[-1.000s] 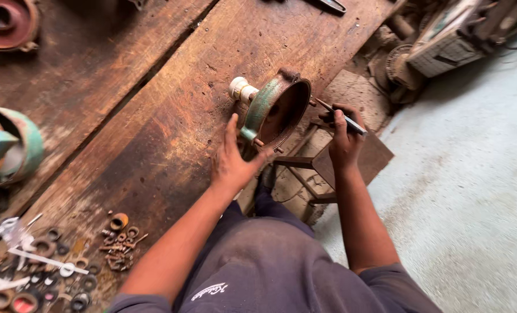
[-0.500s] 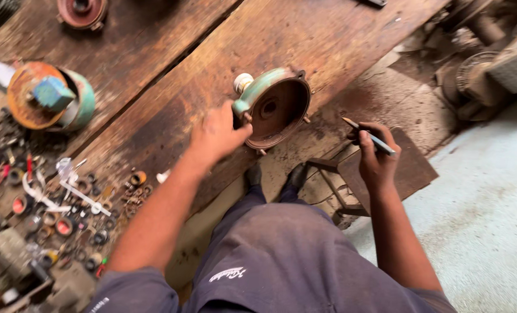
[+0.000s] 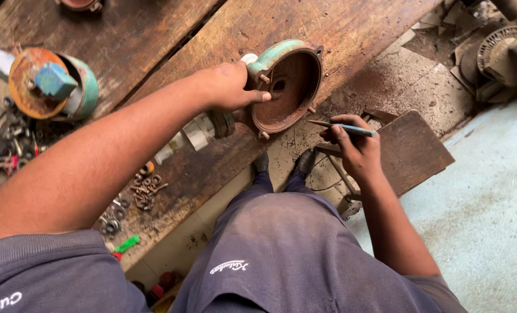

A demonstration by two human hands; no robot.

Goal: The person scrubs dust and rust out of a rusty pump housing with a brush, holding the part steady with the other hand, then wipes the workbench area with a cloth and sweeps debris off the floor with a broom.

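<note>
Here the left hand (image 3: 230,87) grips the rusty green pump casing (image 3: 284,81), the right hand (image 3: 351,145) apparently pinching a slim tool (image 3: 342,127)

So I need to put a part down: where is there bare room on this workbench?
Bare wood lies above the pump housing held by the left hand, and on the plank between it and the rusty motor end. The bench's left edge is crowded with washers and nuts.

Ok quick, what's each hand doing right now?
Left hand: closed on the rusty round green-edged metal housing.
Right hand: closed, holding a thin grey pointed tool.
</note>
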